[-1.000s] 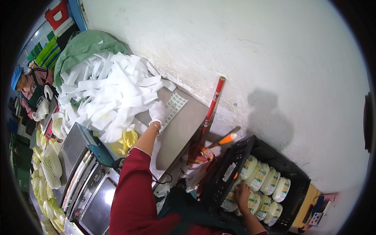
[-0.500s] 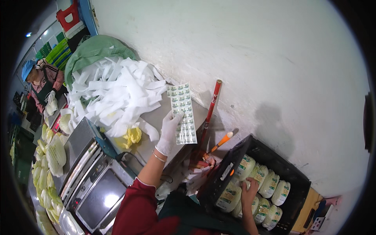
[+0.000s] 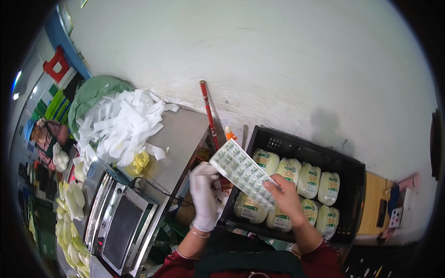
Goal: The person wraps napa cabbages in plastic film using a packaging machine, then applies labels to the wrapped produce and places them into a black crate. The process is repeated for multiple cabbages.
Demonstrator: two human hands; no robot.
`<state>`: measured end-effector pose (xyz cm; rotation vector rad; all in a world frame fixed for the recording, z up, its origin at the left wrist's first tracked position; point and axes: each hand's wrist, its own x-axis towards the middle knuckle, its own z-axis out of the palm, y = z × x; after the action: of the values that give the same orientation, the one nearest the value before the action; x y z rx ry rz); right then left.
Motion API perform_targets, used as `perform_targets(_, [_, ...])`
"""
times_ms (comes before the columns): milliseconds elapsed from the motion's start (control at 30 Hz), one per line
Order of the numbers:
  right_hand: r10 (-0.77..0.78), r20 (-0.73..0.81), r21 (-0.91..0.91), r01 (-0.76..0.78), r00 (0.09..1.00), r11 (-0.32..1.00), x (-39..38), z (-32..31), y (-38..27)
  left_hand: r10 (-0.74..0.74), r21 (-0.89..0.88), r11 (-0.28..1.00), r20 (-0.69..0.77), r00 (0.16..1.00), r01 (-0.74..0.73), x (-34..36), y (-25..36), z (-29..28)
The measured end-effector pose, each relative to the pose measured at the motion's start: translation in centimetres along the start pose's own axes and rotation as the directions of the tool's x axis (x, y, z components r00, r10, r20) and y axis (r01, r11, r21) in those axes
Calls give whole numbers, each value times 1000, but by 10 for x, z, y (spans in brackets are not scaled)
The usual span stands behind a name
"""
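My right hand (image 3: 288,199), bare, pinches one end of a sheet of stickers (image 3: 242,172) with small green-and-white labels in rows. The sheet slants over the left part of a black plastic crate (image 3: 303,144). Beside its far-left corner is my left hand (image 3: 203,194), in a white glove. Its fingers are bent together close to the sheet's edge; whatever they may hold is too small to make out. Wrapped napa cabbages (image 3: 308,180) with green-and-white labels lie in two rows in the crate, partly hidden by the sheet and my right hand.
Left of me is a metal table (image 3: 178,127) with white foam strips (image 3: 125,123) spilling from a green sack, and a weighing machine (image 3: 123,227). Loose cabbages (image 3: 69,241) lie beyond it. A red pole (image 3: 208,111) leans on the wall. A co-worker (image 3: 48,141) stands far left.
My right hand has come out of the crate and grips the sticker sheet. The sheet has moved from over the table to over the crate, and my left hand has let go of its middle.
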<state>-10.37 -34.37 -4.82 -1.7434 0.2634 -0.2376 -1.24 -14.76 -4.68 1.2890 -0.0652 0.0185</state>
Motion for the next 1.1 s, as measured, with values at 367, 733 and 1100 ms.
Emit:
perform_targets(367, [40, 220, -391, 50, 975, 919, -25, -39, -47, -84, 176, 984, 613, 785, -32, 22, 44, -24])
perform_targets(733, [71, -294, 274, 13, 953, 962, -37, 6, -39, 3, 9, 1000, 530, 848, -9, 20, 18, -56])
perform_targets(1100, [-203, -345, 17, 223, 916, 975, -34, 17, -27, -163, 6, 981, 574, 803, 195, 16, 11, -77])
